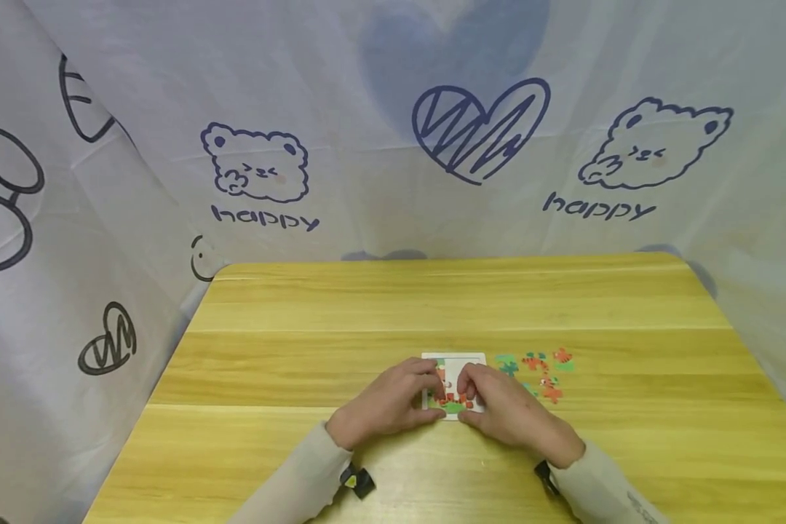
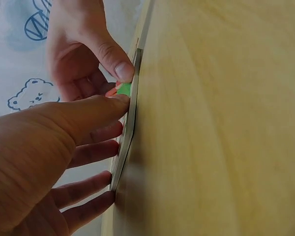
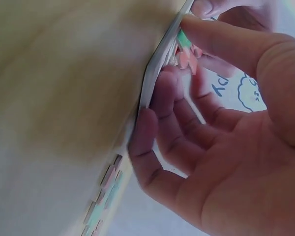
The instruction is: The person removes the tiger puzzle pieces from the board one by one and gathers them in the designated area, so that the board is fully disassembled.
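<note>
Loose pieces (image 1: 550, 391) lie on the counter (image 1: 471, 306) just right of the puzzle board (image 1: 455, 356), which sits between your left hand (image 1: 393, 399) and right hand (image 1: 511, 411), partly covered by both. Your left fingers are loosely spread, thumb and fingertips touching the board. Your right fingers are bent, thumb at the near edge; you cannot tell whether they pinch a piece. The cloth (image 1: 367, 102) behind reads "happy" twice.

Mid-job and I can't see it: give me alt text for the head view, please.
A person's left grip and right grip hold opposite sides of a partly filled, white-framed puzzle board on a wooden table. Loose puzzle pieces lie to its right. Pale cloth hangs behind, with drawn bears and hearts.
</note>
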The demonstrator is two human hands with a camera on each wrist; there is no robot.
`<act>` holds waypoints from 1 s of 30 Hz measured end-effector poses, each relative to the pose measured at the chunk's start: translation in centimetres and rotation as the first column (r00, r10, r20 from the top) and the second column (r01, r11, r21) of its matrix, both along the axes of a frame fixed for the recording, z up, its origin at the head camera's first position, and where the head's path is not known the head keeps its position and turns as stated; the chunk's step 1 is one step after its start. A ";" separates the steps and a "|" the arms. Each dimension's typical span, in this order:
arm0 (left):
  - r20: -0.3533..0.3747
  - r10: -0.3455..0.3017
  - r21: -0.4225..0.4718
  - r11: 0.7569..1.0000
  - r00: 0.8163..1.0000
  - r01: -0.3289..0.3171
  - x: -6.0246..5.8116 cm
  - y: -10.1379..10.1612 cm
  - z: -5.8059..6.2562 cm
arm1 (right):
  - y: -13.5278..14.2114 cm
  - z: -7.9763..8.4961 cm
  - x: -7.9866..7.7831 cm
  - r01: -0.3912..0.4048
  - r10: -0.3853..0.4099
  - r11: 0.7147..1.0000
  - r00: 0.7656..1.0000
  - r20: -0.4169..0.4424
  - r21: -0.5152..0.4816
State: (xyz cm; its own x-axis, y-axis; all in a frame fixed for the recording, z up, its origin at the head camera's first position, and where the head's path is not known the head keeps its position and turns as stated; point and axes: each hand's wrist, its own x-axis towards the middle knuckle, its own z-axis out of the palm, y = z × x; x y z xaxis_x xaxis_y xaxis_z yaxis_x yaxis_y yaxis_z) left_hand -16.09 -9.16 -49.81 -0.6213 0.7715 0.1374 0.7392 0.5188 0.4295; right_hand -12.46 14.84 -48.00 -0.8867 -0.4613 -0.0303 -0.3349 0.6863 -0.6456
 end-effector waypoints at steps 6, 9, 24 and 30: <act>-0.001 -0.001 -0.003 1.000 1.000 0.001 0.0 0.0 0.0 | 0.1 0.0 -0.1 -0.044 0.044 0.998 0.999 -0.006 -0.046; -0.001 -0.005 0.002 1.000 1.000 0.005 0.0 0.0 -0.1 | 0.3 -0.1 -0.1 -0.051 0.051 0.995 0.999 0.008 -0.086; -0.015 -0.016 0.004 1.000 1.000 0.016 0.0 -0.2 0.0 | 5.5 1.3 0.4 0.022 -0.024 0.981 1.000 -0.008 -0.191; -0.032 -0.023 0.011 1.000 0.999 0.023 0.0 -0.2 0.0 | 7.5 0.8 0.9 0.082 -0.080 0.974 0.997 0.015 -0.212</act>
State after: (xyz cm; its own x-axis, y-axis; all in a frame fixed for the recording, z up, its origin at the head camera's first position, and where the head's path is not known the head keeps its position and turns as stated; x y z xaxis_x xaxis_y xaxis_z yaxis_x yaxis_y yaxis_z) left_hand -16.07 -9.32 -49.78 -0.5988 0.7835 0.1660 0.7642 0.4968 0.4113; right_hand -11.52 22.31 -47.21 -0.9214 -0.3847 0.0544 -0.2792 0.5582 -0.7813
